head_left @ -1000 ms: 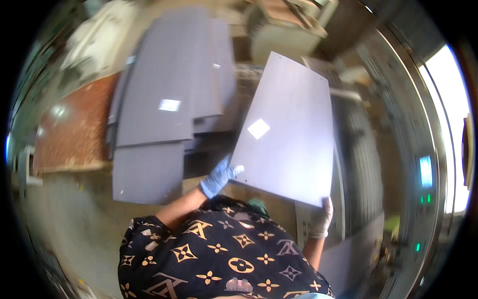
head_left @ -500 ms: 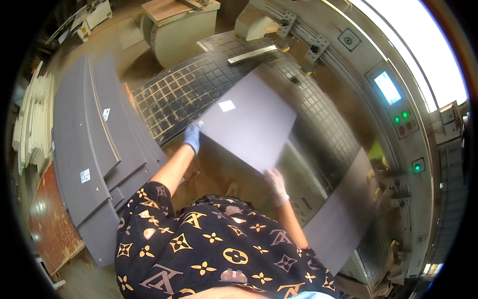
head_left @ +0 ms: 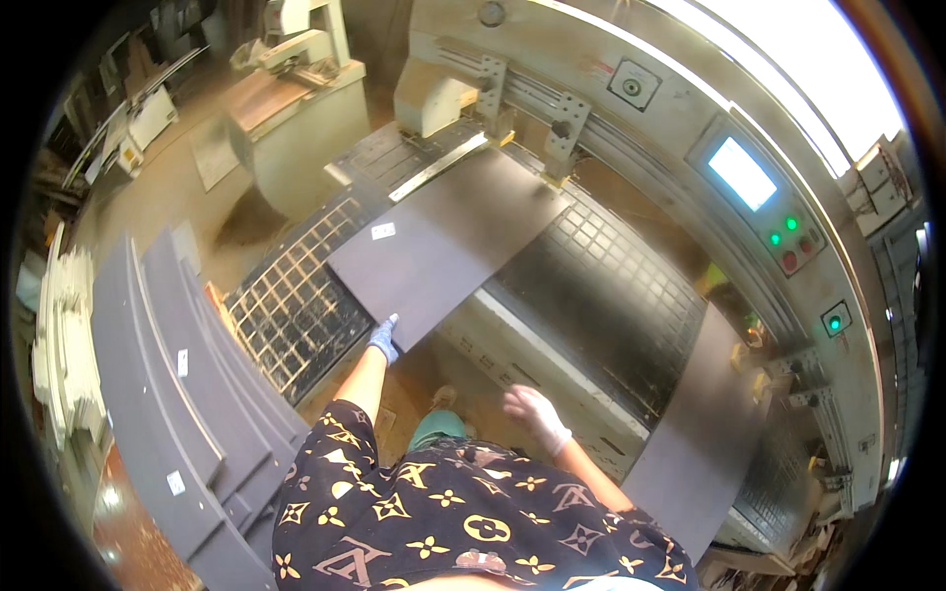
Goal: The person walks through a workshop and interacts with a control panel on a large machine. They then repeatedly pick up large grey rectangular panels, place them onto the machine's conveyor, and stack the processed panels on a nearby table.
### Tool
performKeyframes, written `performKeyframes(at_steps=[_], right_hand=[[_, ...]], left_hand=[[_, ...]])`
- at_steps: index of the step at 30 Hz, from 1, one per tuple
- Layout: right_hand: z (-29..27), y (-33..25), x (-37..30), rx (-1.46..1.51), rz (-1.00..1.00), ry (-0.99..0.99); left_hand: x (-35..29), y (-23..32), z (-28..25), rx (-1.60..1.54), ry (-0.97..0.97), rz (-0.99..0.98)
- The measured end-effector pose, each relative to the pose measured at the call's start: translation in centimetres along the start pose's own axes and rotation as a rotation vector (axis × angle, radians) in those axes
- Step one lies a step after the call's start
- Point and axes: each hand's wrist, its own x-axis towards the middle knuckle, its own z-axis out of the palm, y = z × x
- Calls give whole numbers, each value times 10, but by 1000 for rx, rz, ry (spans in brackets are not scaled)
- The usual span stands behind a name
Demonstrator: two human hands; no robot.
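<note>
Across one machine bed [head_left: 591,315] lie two panels [head_left: 443,246], left hand [head_left: 382,338] gripping one, right hand [head_left: 535,414] empty, half open.

Open bed [head_left: 596,310] separates left panel [head_left: 448,246] and right panel [head_left: 700,428]; the machine housing [head_left: 680,126] blocks beyond.

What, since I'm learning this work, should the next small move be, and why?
Perhaps bring the white-gloved right hand onto the flat grey rectangular panel to steady it: that hand is empty, while only the blue-gloved left hand touches the panel, at its near end.
</note>
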Motion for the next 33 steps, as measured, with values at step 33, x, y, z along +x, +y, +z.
performKeyframes(at_steps=[33], right_hand=[[-12,48,-7,672,-316,856]], left_hand=[[-176,177,549,1238,-185,2268]])
